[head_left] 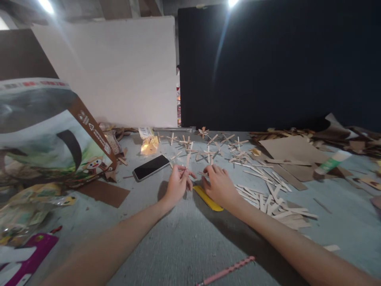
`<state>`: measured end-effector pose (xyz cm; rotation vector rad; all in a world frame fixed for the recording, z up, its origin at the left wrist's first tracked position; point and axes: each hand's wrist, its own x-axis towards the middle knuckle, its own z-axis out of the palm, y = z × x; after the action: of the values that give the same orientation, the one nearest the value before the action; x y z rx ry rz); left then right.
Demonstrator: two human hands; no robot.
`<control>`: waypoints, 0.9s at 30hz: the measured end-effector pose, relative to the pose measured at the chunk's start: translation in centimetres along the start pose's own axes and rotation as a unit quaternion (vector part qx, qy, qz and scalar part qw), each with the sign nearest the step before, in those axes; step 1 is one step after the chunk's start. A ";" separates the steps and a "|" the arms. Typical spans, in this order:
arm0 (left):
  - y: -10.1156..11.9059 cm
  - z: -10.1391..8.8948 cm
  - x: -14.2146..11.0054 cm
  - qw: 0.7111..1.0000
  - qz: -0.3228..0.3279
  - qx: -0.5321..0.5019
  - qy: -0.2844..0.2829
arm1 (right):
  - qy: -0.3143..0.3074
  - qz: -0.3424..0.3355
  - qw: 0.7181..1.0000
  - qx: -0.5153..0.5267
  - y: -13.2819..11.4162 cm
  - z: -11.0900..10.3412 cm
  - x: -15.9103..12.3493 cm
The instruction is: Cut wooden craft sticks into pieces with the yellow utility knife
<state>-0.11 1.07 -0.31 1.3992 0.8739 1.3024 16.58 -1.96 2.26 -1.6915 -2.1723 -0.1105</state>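
Observation:
My left hand [179, 183] is closed in a pinch on a thin pale cardboard strip [188, 159] that points away from me. To its right, my right hand [220, 183] has bent fingers at another short strip [203, 174]; its fingertips are partly hidden. Under the right hand lies a long yellow object [210, 199] with a ridged edge. Beyond both hands, several crossed-strip star shapes [213, 140] are spread on the grey table [166, 246]. A heap of loose pale strips [275, 202] lies right of my right hand.
A phone [151, 167] lies left of my left hand. A glue stick [332, 163] rests by brown cardboard sheets [288, 153]. A pink pen-like stick [226, 271] is near the front. A large printed bag [38, 131] and a purple item [37, 256] are at left. Boards stand behind.

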 end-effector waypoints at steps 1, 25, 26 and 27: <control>0.0 0.0 0.1 1.000 0.005 0.001 0.001 | -0.028 -0.011 0.999 0.016 -0.5 -0.3 -0.3; 0.9 0.3 -0.6 0.994 0.053 0.097 0.025 | -0.012 0.032 0.962 0.270 -1.8 -1.6 -1.1; 0.9 0.4 -0.7 0.993 0.054 0.100 0.026 | -0.011 0.034 0.964 0.263 -1.9 -1.7 -1.1; 0.9 0.4 -0.7 0.993 0.055 0.101 0.028 | -0.011 0.035 0.966 0.255 -1.9 -1.7 -1.2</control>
<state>0.03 0.11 0.42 1.5942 1.0021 1.3717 15.43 -4.06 3.77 -1.4663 -1.9301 0.4513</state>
